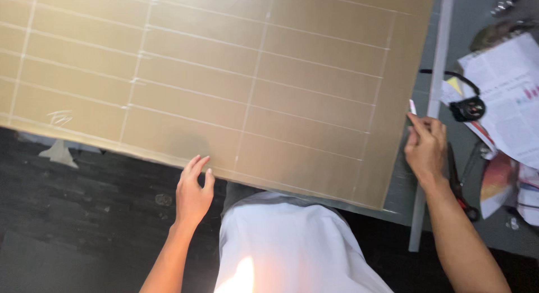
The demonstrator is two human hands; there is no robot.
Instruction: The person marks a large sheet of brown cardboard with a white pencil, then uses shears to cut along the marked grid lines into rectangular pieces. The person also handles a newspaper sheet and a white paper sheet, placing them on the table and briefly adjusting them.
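A large tan sheet [224, 68] marked with a grid of pale chalk lines covers most of the view and hangs over the table edge toward me. My left hand [192, 191] pinches its near edge between thumb and fingers. My right hand [425, 147] rests at the sheet's right edge and holds a small white chalk piece [412, 106] against it. A long grey straightedge [432, 119] lies along that right edge, just beside my right hand.
Printed papers [505, 96] lie at the right on the grey-green table [471, 214], with a black round tool [467, 108] and red-handled scissors [461, 186]. Dark floor [78, 214] with a pale scrap [59, 152] is below left. My white garment [281, 242] fills the bottom centre.
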